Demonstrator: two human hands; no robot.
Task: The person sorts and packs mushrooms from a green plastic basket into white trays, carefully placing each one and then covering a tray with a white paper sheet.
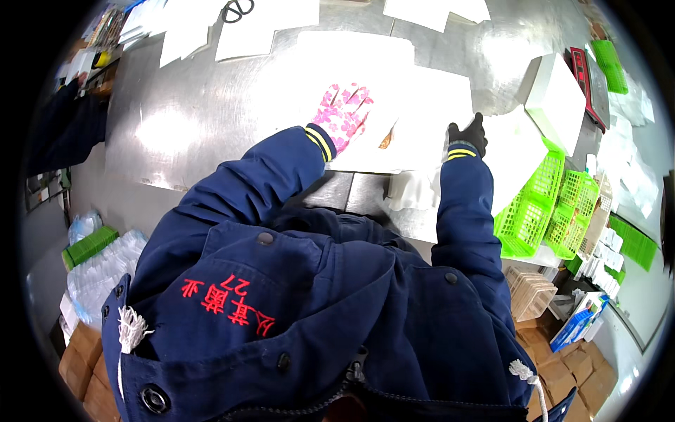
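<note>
My left hand (344,117), in a white glove with pink flowers, lies spread on a white sheet (358,58) on the metal table (174,113). Just right of it a small brown item (386,140) rests on the white surface; its kind I cannot tell. Farther right, my right hand (469,134) wears a black glove and is at the edge of another white sheet (437,95). Its fingers are partly curled, and whether they pinch the sheet is not clear. Glare hides the sheets' borders.
Black-handled scissors (237,9) lie on papers at the far left. To the right stand a white box (561,100), a red scale (588,87) and green plastic baskets (532,211). Another person's dark sleeve (68,129) shows at the left.
</note>
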